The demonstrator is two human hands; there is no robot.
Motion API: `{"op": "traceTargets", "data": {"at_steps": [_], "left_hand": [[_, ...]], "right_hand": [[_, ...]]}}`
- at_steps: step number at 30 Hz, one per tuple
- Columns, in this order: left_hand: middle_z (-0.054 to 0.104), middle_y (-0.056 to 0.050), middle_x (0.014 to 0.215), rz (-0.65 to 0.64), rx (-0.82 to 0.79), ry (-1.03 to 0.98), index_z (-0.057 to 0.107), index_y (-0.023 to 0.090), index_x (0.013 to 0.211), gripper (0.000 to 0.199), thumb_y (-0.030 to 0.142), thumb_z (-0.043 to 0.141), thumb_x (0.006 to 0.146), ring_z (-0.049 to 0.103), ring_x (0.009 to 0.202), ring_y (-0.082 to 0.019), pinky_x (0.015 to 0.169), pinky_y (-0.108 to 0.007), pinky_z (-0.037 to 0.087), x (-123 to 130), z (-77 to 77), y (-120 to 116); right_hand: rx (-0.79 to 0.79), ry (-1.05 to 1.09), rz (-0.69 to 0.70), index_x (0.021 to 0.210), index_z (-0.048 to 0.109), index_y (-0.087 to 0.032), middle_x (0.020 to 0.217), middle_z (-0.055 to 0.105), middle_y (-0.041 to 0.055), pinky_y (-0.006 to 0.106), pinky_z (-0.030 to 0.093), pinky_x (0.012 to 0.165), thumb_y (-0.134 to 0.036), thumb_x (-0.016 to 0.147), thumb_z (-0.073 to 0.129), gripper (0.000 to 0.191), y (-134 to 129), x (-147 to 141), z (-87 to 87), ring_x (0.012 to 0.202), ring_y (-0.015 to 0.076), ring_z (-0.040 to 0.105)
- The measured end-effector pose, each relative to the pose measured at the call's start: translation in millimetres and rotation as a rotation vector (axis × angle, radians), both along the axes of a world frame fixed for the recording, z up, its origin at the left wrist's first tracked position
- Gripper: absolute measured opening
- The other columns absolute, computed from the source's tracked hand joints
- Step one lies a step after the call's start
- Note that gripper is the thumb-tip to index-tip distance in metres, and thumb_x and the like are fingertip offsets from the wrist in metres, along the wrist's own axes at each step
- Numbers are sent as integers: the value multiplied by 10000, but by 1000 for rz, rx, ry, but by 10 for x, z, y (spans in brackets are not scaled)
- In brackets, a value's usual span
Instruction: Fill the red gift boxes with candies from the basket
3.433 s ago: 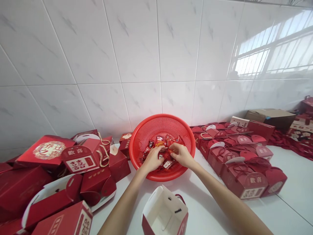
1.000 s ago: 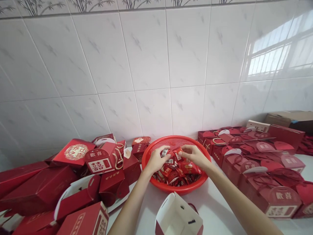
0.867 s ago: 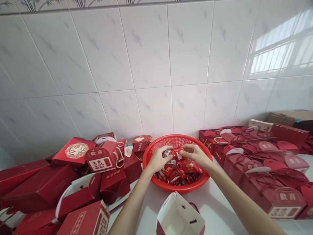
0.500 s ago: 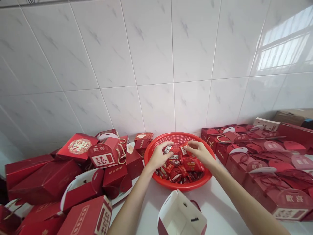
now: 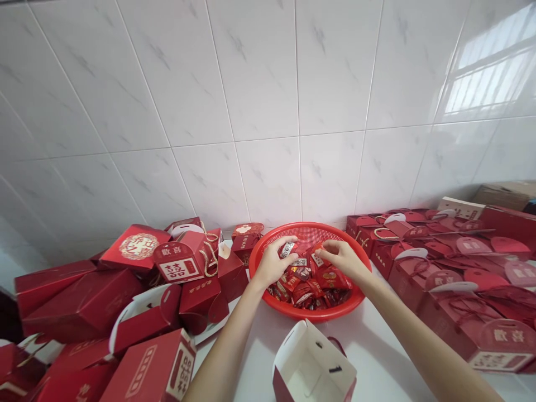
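Both of my hands are over a red plastic basket heaped with red-wrapped sweets. At the left of the heap, my left hand is closed round a small red and white candy packet. My right hand pinches the edge of another red candy packet at the right of the heap. In front of the basket stands an open-topped red gift box, white inside, with a dark slot and a hole in its walls. No sweets show inside it.
Red gift boxes are piled loosely on the left. Closed red gift boxes stand in rows on the right, with a brown carton behind them. A white tiled wall rises behind the white tabletop.
The view has shifted slightly. My hands stay over the basket, with the same packets at their fingers, and the boxes have not moved.
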State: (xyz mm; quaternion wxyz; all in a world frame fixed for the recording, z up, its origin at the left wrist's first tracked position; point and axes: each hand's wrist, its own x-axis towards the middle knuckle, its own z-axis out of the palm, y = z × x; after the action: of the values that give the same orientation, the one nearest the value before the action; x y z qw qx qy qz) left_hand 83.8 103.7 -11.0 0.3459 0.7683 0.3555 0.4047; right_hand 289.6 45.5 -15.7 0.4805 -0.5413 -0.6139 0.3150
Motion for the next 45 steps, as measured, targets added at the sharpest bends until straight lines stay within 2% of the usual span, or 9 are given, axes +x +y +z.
{"op": "traceTargets", "data": {"at_steps": [6, 9, 13, 19, 28, 37, 40, 42, 45], "left_hand": [[669, -49, 1300, -44, 0, -17, 684, 216, 1165, 401, 152, 659, 771, 574, 1275, -227, 1131, -372, 406, 9, 3, -13], [672, -43, 1295, -67, 3, -17, 677, 224, 1182, 416, 174, 673, 769, 581, 1265, -236, 1111, -373, 429, 8, -5, -22], [665, -62, 1303, -127, 9, -25, 666, 207, 1199, 436, 209, 704, 764, 578, 1260, -242, 1109, -369, 423, 10, -37, -19], [673, -65, 1280, -162, 28, -43, 677, 208, 1192, 421, 221, 716, 773, 585, 1238, -247, 1099, -372, 428, 24, -45, -27], [691, -72, 1202, -195, 86, -64, 700, 215, 1154, 345, 250, 690, 811, 600, 1201, -240, 1081, -377, 441, 18, -22, -35], [696, -59, 1106, -153, 92, -11, 712, 216, 1048, 246, 228, 679, 804, 628, 1102, -221, 1027, -351, 474, 16, 6, -44], [682, -72, 1087, -182, 99, 2, 712, 191, 952, 192, 153, 677, 767, 628, 1087, -225, 1020, -351, 470, 9, -11, -37], [675, -70, 1105, -216, 91, 18, 710, 192, 969, 238, 119, 677, 745, 629, 1090, -225, 1004, -348, 480, 6, -19, -43], [682, -69, 1100, -271, 54, 23, 713, 195, 1025, 245, 163, 680, 785, 655, 1038, -213, 936, -330, 525, 13, -18, -70]], "right_hand": [[-24, -114, 131, 803, 688, -161, 827, 712, 60, 316, 485, 689, -469, 782, 664, 309, 21, -14, -24, 762, 201, 637], [25, -61, 179, 884, 714, -172, 919, 736, 69, 343, 515, 770, -457, 775, 694, 306, 9, -26, -6, 856, 226, 671], [21, -10, 263, 886, 717, -173, 864, 734, 61, 337, 525, 720, -497, 790, 689, 339, -14, -35, 21, 794, 214, 669], [55, 4, 239, 770, 695, -178, 760, 709, 37, 318, 513, 669, -503, 765, 712, 325, -25, -35, 38, 715, 190, 635], [125, 6, 217, 767, 674, -184, 754, 676, 32, 320, 484, 702, -501, 805, 663, 319, -65, -46, 95, 723, 181, 593], [153, -21, 176, 789, 653, -194, 763, 680, 32, 325, 489, 712, -467, 816, 639, 274, -77, -63, 91, 734, 191, 612], [157, -65, 182, 793, 647, -198, 762, 678, 30, 325, 486, 716, -428, 829, 614, 234, -75, -73, 80, 732, 190, 619], [165, -80, 190, 803, 643, -199, 778, 682, 31, 327, 489, 721, -406, 836, 608, 213, -76, -82, 77, 743, 192, 626], [180, -98, 205, 803, 640, -202, 791, 691, 32, 330, 498, 735, -390, 848, 605, 196, -79, -91, 75, 762, 196, 635]]}}
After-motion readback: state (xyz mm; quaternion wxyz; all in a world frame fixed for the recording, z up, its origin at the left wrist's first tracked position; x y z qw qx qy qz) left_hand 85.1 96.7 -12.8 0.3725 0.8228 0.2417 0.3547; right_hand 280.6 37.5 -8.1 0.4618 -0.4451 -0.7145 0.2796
